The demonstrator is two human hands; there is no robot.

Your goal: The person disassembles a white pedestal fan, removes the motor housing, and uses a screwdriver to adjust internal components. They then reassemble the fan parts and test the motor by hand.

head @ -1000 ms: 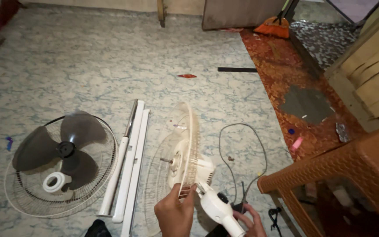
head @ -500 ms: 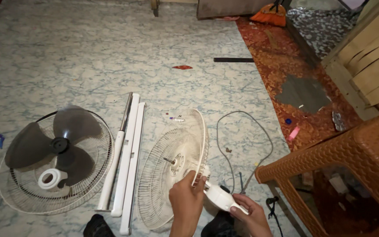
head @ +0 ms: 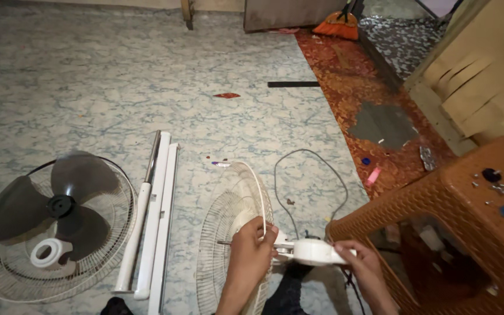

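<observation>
The fan guard [head: 228,233] is thin white wire; the motor housing [head: 316,252] smooth, glossy white plastic. Dark blades [head: 48,204] look matt plastic. The stool [head: 468,233] is woven-textured brown plastic, the floor [head: 118,87] smooth and marbled.

On the floor [head: 88,76] I see the fan blade [head: 48,204] lying in a grille [head: 7,286] at far left, poles [head: 153,216] just right of it, then the fan guard [head: 234,233], the cord [head: 310,175] behind the motor housing [head: 316,252], and a stool [head: 456,216] at right.
</observation>
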